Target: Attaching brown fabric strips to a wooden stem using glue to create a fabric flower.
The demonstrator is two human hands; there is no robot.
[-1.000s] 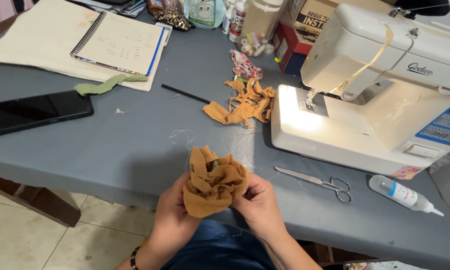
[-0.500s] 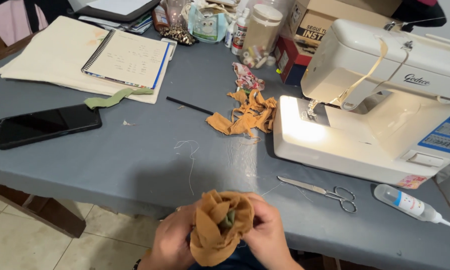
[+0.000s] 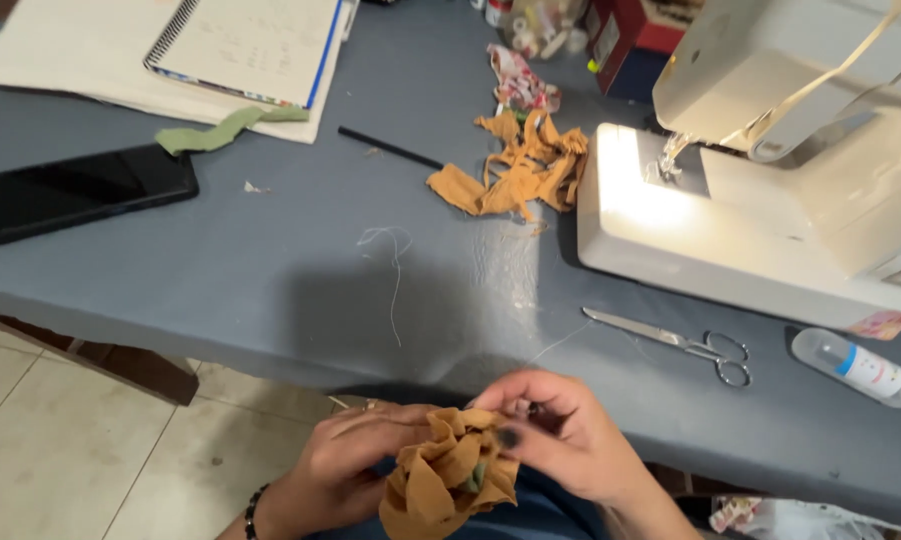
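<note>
The bunched tan cloth (image 3: 450,488) sits below the near edge of the bench (image 3: 270,290), off its surface, held between both hands. The left hand (image 3: 345,470) has its grip closed around the cloth's left side, while the right hand (image 3: 570,435) pinches the top right folds with thumb and fingers. Relative to the cloth, the scissors (image 3: 670,342) lie up and right on the bench, well apart.

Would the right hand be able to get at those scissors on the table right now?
Probably yes: the scissors lie in the open just beyond the right hand, nothing between, though it pinches the tan fabric bundle.
</note>
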